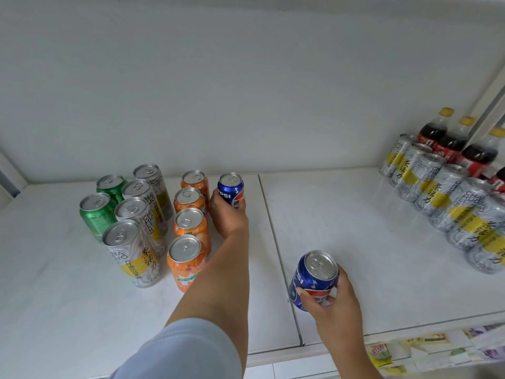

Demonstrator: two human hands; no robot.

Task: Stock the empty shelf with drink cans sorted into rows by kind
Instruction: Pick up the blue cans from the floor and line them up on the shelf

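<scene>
My left hand (228, 214) is gripping a blue Pepsi can (231, 189), fingers curled round its lower half, as it stands upright at the back of the white shelf (355, 228), just right of the orange row. "PSI" and the red, white and blue globe are showing on its side. My right hand (332, 299) is holding a second Pepsi can (314, 279) near the front edge, tilted toward me, thumb and fingers wrapped round the body. I cannot tell whether its base is touching the shelf.

Left of my forearm, four orange Mirinda cans (188, 258) are standing in a row from front to back. Next come four tall silver cans (134, 253) with yellow bands and Chinese writing, then two green cans (97, 212). At the far right, more silver cans (437, 192) are lining up in a diagonal row, with dark cola bottles (434, 132), yellow-capped, behind them.
</scene>
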